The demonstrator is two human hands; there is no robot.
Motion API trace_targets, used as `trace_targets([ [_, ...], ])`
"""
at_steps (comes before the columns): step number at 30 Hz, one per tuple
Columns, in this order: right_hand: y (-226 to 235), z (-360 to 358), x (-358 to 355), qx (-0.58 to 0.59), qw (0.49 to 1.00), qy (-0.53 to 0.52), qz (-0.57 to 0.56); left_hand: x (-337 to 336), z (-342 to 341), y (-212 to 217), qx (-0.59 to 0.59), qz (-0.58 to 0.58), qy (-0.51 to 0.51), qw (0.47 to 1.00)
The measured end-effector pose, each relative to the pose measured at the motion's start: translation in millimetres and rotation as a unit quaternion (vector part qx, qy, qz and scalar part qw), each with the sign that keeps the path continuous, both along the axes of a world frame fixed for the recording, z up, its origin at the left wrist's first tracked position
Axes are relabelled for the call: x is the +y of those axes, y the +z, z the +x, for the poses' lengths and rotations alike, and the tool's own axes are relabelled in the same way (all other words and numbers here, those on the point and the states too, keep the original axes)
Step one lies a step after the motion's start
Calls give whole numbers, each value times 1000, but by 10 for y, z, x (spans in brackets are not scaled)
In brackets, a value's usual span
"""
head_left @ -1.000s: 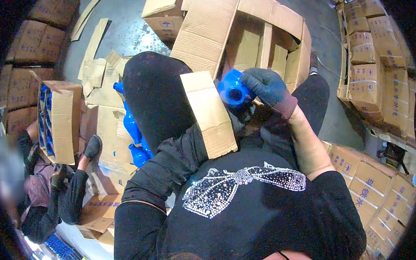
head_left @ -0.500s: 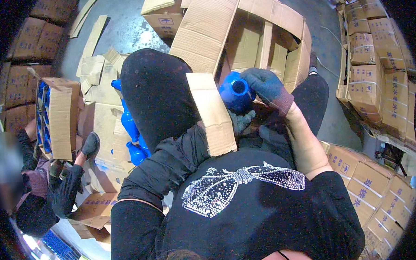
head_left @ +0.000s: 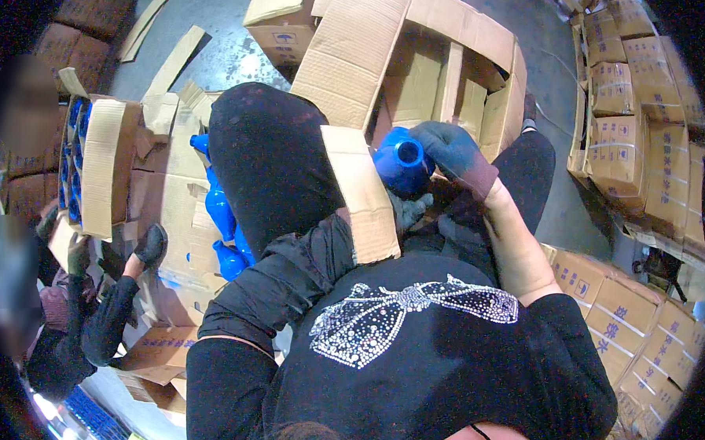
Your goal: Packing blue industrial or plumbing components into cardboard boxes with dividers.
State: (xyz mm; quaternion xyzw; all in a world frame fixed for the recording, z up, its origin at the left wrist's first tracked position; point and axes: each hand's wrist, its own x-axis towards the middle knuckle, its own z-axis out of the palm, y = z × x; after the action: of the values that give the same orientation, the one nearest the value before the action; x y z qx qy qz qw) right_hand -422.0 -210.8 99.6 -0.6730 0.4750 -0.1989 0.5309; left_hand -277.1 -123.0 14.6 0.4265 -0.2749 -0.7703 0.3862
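Note:
A glossy blue bottle [head_left: 397, 171] is between my hands over my lap, its round open mouth turned toward me. My right hand [head_left: 453, 156], in a dark knit glove, is closed against the bottle's right side; its fingertips are partly hidden. Below the bottle is my gloved left hand [head_left: 411, 211], its fingers curled at the base. A carton flap [head_left: 361, 196] covers the left wrist and part of that hand. Just beyond the bottle stands an open cardboard carton [head_left: 462, 18] with cardboard dividers inside.
Several blue bottles [head_left: 221, 214] lie on flattened cardboard [head_left: 179, 220] beside my left knee. On the left, a co-worker's gloved hand [head_left: 77, 255] is at a carton [head_left: 110, 171] of blue bottles. Stacked cartons [head_left: 621, 149] line the right side; more [head_left: 608, 307] stand at lower right.
The co-worker's carton has moved farther away and tilted, and the co-worker's hands have shifted with it. The blue bottle in my hands has moved only slightly.

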Motion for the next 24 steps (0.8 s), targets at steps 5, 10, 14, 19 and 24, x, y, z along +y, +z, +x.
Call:
trace_targets([
  [5, 523, 231, 210, -17, 993, -70, 94, 131, 580, 441, 234, 17, 21, 972],
  [10, 1050, 394, 322, 78, 911, 180, -362, 354, 1086, 978, 421, -13, 73, 904],
  [14, 1379, 709, 447, -137, 960, 157, -187, 125, 965, 1314, 496, 4, 138, 857],
  [19, 1279, 779, 384, -64, 969, 12, -240, 584, 1691, 1447, 372, 23, 326, 869],
  [24, 734, 455, 140, -58, 998, -26, -31, 698, 2553, 1367, 282, -132, 393, 866],
])
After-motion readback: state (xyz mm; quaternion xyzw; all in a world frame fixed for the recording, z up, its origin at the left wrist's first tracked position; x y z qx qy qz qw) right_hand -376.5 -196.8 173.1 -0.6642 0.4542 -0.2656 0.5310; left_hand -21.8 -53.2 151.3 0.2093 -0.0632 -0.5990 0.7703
